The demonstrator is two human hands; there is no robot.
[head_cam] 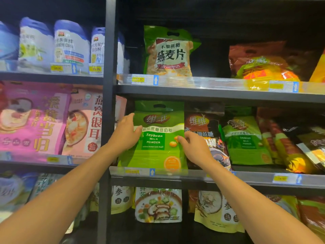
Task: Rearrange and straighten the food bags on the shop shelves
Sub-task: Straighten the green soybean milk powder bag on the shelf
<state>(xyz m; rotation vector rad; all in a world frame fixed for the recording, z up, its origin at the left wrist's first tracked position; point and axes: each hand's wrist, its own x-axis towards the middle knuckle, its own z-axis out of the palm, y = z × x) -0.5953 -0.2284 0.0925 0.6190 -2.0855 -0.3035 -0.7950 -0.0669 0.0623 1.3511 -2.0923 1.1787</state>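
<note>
A green soybean milk powder bag [156,148] stands upright at the left end of the middle shelf [246,180]. My left hand [126,132] grips its left edge, thumb on the front. My right hand [193,145] pinches its right edge. A dark brown bag [209,127] stands just behind my right hand, and a second green soybean bag [244,140] leans further right. Red and yellow bags [284,148] lie slumped at the far right.
Above, a green oat flakes bag [168,51] stands alone, with an orange-red bag [263,66] lying to its right. A black upright post [108,103] divides the shelving. Pink bags [35,118] fill the left bay; soup mix bags [158,205] stand on the bottom shelf.
</note>
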